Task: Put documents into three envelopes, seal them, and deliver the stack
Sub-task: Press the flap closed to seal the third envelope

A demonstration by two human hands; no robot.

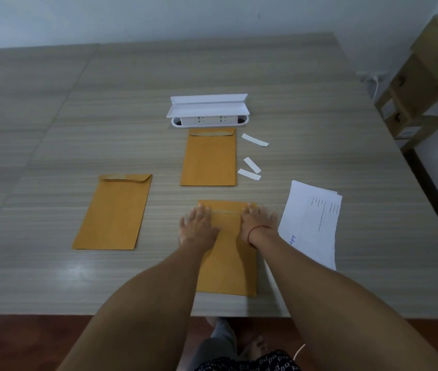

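Observation:
Three brown envelopes lie on the wooden table [51,129]. The nearest envelope [228,263] sits in front of me with its flap folded down. My left hand [199,223] and my right hand [258,223] press flat on its top end, fingers straight, one on each side of the flap. A second envelope [208,159] lies further back in the middle, flap down. The third envelope [116,212] lies to the left, also with its flap down. A small stack of white printed documents [311,223] rests to the right of my hands.
A white plastic tray [208,109] stands behind the middle envelope. Three white paper strips [252,167] lie to the right of that envelope. Cardboard boxes [426,84] are stacked beyond the table's right edge. The table's near edge is just below my forearms.

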